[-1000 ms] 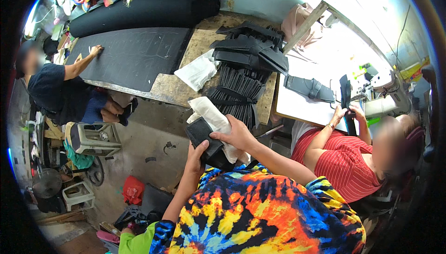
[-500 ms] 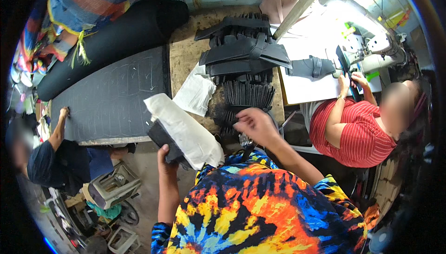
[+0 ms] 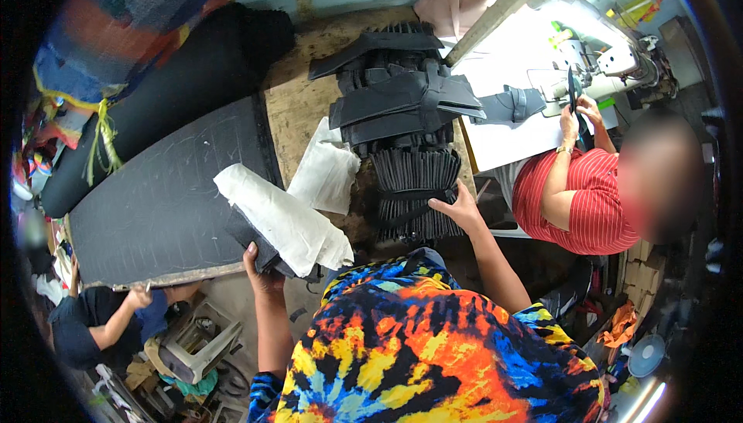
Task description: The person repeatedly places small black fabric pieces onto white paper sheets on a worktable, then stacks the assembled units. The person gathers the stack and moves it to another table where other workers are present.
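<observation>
My left hand point(image 3: 265, 270) is closed around a folded black piece of material point(image 3: 259, 237) together with a folded off-white sheet point(image 3: 282, 218), which lies over most of it. My right hand point(image 3: 463, 210) touches the near right side of a tied bundle of black strips point(image 3: 418, 175), its thumb spread away from the fingers. A dark band crosses this bundle, whose strips stand on edge. Behind it, more flat black pieces point(image 3: 395, 106) are stacked and tied. Another crumpled off-white sheet point(image 3: 323, 167) lies on the table to the bundle's left.
A black sheet with pale marks point(image 3: 178, 183) covers the table's left part, beside a thick black roll point(image 3: 178, 90). At right, a person in a red striped top point(image 3: 576, 198) holds dark material at a sewing machine point(image 3: 619, 75). Another person point(image 3: 101, 322) and a plastic stool point(image 3: 197, 342) are at lower left.
My right hand has moved from the air near my body onto the right side of the tied bundle. My left hand has shifted slightly left with its load. The person at left has pulled back.
</observation>
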{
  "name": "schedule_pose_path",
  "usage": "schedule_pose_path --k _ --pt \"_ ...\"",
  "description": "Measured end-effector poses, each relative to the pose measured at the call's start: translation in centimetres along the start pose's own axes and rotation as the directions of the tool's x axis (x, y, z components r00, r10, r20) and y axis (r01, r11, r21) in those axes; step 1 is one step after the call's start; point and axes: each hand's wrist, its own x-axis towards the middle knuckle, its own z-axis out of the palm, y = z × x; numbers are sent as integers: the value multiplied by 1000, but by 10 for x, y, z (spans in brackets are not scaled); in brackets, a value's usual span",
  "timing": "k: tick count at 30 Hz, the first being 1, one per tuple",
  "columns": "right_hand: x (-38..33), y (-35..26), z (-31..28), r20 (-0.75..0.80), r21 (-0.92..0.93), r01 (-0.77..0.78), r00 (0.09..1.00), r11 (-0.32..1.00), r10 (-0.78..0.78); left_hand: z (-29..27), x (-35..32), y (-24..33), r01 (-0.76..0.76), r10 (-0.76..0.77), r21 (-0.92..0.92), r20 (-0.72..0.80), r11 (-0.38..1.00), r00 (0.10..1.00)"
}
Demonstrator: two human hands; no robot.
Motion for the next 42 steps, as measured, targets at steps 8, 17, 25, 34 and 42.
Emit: schedule_pose_path --k 8,17,25,34,42 --pt "-14 -30 16 306 199 -67 952 978 3 -13 1 -17 13 -11 -27 68 1000 998" --pt "31 -51 75 423 -153 226 895 962 -143 -4 -19 -5 -82 78 -63 -61 995 995" --pt "75 -139 -2 498 -185 583 749 791 -436 -20 -39 -25 -110 103 -93 -78 990 992" --pt "240 -265 56 160 -814 462 762 354 -627 -10 -44 -41 -61 56 -142 -42 988 998" --pt "270 -258 78 231 -870 401 847 288 -479 -19 -50 -46 -38 26 -117 -107 992 994"
